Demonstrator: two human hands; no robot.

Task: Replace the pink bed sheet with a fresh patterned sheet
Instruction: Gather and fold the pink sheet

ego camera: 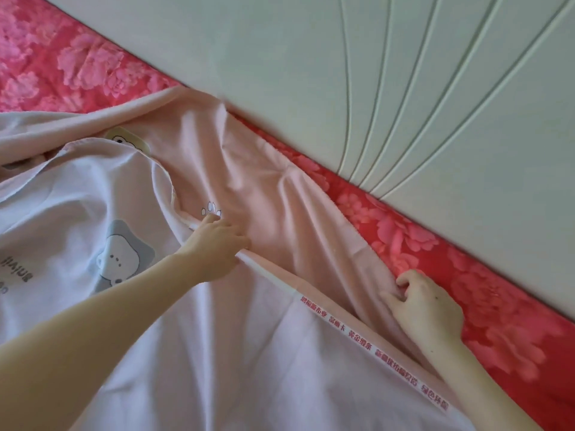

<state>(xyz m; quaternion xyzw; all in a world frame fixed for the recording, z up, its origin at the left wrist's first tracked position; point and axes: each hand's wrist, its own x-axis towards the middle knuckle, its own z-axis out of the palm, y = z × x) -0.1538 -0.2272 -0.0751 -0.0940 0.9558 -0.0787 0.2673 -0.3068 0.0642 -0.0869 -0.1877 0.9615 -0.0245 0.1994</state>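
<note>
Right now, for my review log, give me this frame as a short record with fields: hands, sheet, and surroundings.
left hand: grips the pink sheet at its folded edge
right hand: fingers curled into a fold of the sheet, near its far edge
pink sheet: rumpled, pale bear-printed side turned up at left
selvedge: white strip with red characters, leading from the left hand
headboard: white, grooved
red floral cover: exposed along the headboard

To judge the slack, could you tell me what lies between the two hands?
Head view: creased pink sheet and its white printed edge strip, between left hand and right hand.
</note>
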